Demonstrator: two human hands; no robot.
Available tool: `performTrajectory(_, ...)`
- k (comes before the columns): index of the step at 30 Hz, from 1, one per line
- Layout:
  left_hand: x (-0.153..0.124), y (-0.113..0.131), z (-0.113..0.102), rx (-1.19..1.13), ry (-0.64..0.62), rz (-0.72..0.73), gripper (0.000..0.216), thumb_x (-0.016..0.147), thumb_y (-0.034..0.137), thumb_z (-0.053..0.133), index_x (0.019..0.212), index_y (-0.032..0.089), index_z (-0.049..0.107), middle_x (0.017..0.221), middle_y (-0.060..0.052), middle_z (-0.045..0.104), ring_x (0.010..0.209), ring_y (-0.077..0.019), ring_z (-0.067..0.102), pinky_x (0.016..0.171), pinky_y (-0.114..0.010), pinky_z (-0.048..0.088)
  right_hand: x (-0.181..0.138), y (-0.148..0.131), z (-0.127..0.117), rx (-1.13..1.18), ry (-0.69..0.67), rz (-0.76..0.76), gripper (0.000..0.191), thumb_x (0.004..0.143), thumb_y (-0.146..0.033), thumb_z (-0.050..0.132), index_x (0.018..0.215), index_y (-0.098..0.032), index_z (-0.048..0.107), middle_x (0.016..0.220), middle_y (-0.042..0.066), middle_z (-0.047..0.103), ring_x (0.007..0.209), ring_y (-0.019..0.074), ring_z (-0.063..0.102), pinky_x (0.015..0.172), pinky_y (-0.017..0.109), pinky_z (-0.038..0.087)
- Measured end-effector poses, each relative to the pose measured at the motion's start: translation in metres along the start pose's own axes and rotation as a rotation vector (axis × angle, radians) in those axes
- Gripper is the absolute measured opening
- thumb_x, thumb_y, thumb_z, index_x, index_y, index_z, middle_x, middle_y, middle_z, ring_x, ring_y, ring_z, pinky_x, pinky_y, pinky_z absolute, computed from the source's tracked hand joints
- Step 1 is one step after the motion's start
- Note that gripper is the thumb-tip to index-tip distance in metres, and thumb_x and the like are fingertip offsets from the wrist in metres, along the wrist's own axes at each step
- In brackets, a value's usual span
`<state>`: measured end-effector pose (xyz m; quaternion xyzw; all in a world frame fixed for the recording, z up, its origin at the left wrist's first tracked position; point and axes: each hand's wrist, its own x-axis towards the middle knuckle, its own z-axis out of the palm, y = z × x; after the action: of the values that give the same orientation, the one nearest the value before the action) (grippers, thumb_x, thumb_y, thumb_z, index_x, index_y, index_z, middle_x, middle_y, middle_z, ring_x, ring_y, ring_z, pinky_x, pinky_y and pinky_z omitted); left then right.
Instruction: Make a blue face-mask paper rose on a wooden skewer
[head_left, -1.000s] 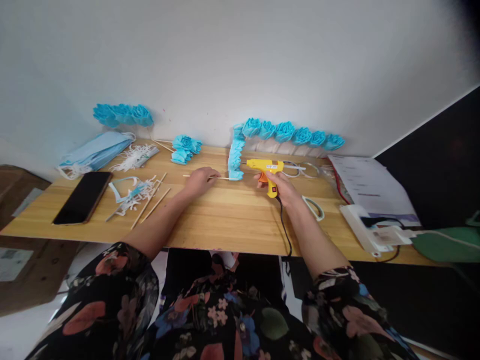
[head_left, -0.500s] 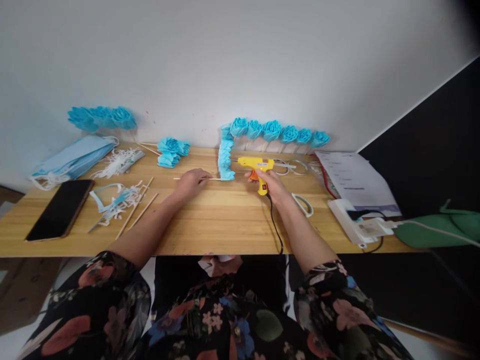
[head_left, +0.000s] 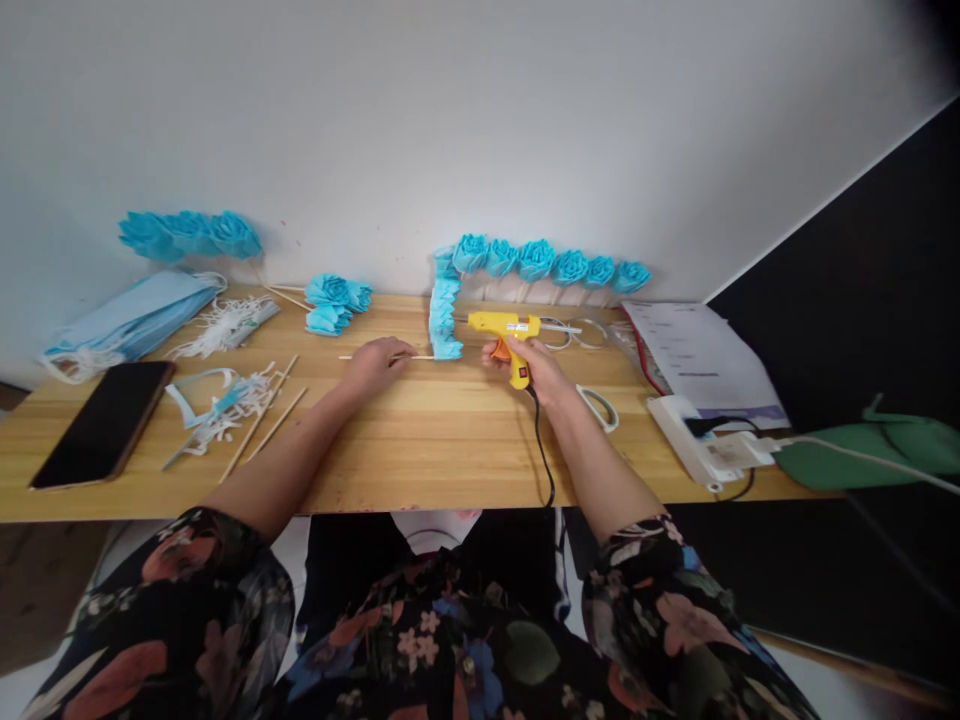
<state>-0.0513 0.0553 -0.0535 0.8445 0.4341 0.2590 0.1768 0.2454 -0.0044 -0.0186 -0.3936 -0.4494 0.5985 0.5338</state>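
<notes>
My left hand [head_left: 373, 364] lies on the wooden table [head_left: 420, 440] with its fingers pinched on a thin wooden stick [head_left: 346, 357]. The stick's far end meets a folded blue strip [head_left: 443, 318] that runs back toward the wall. My right hand [head_left: 534, 366] is closed round the handle of a yellow glue gun [head_left: 504, 327]. Its nozzle points left at the blue strip, and its black cord [head_left: 541, 450] hangs over the front edge.
A row of blue paper roses [head_left: 551, 260] leans on the wall, more roses [head_left: 187, 232] stand at left, and a small cluster of roses [head_left: 334, 300]. A phone [head_left: 101, 424], blue masks [head_left: 127, 320], white scraps [head_left: 225, 405], loose sticks, scissors [head_left: 600, 405], papers [head_left: 694, 360] and a power strip [head_left: 701, 445] lie around.
The head camera has shifted, so everything sits a little further left in the picture. Both hands keep their grips on the stick and the glue gun.
</notes>
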Motion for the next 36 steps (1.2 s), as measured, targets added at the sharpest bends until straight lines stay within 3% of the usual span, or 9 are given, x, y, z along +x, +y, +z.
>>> performTrajectory(5, -0.0004, 0.0012, -0.0017, -0.005, 0.004, 0.004, 0.032, 0.090, 0.029, 0.050, 0.102, 0.018, 0.077, 0.106, -0.010, 0.077, 0.098, -0.0250, 0.070, 0.090, -0.037, 0.053, 0.0025, 0.0007, -0.0011, 0.005, -0.007, 0.000, 0.044, 0.071, -0.055, 0.085, 0.097, -0.021, 0.075, 0.089, 0.005, 0.080, 0.076, 0.0187, 0.075, 0.076, 0.033, 0.063)
performTrajectory(13, -0.0003, 0.0013, -0.0018, -0.006, -0.001, 0.003, 0.032, 0.091, 0.031, 0.050, 0.102, 0.019, 0.077, 0.105, -0.009, 0.077, 0.098, -0.0245, 0.070, 0.090, -0.036, 0.053, 0.0018, 0.0031, -0.0026, -0.043, -0.001, 0.006, 0.045, 0.071, -0.057, 0.084, 0.095, -0.021, 0.076, 0.093, 0.006, 0.081, 0.080, 0.0194, 0.076, 0.082, 0.033, 0.062)
performTrajectory(19, -0.0013, 0.0042, -0.0035, -0.013, -0.002, 0.010, 0.033, 0.091, 0.029, 0.049, 0.103, 0.019, 0.078, 0.105, -0.009, 0.077, 0.098, -0.0247, 0.070, 0.090, -0.036, 0.054, 0.0017, 0.0029, 0.0028, -0.144, 0.111, -0.011, 0.044, 0.068, -0.059, 0.086, 0.085, -0.020, 0.075, 0.087, 0.006, 0.081, 0.077, 0.0184, 0.075, 0.079, 0.031, 0.061)
performTrajectory(28, -0.0022, 0.0055, -0.0026, -0.006, 0.025, 0.016, 0.029, 0.091, 0.025, 0.051, 0.101, 0.019, 0.078, 0.103, -0.009, 0.077, 0.098, -0.0240, 0.069, 0.091, -0.036, 0.054, 0.0007, 0.0030, 0.0004, -0.186, 0.092, 0.008, 0.045, 0.071, -0.061, 0.081, 0.089, -0.021, 0.073, 0.091, 0.007, 0.081, 0.094, 0.0244, 0.077, 0.086, 0.036, 0.060)
performTrajectory(36, -0.0019, -0.0008, 0.0022, 0.018, 0.072, 0.054, 0.027, 0.090, 0.024, 0.054, 0.097, 0.018, 0.079, 0.098, -0.010, 0.076, 0.094, -0.0244, 0.067, 0.088, -0.038, 0.053, -0.0052, -0.0045, 0.0009, -0.211, 0.052, 0.019, 0.044, 0.073, -0.058, 0.083, 0.091, -0.019, 0.075, 0.096, 0.008, 0.081, 0.086, 0.0205, 0.077, 0.083, 0.032, 0.061)
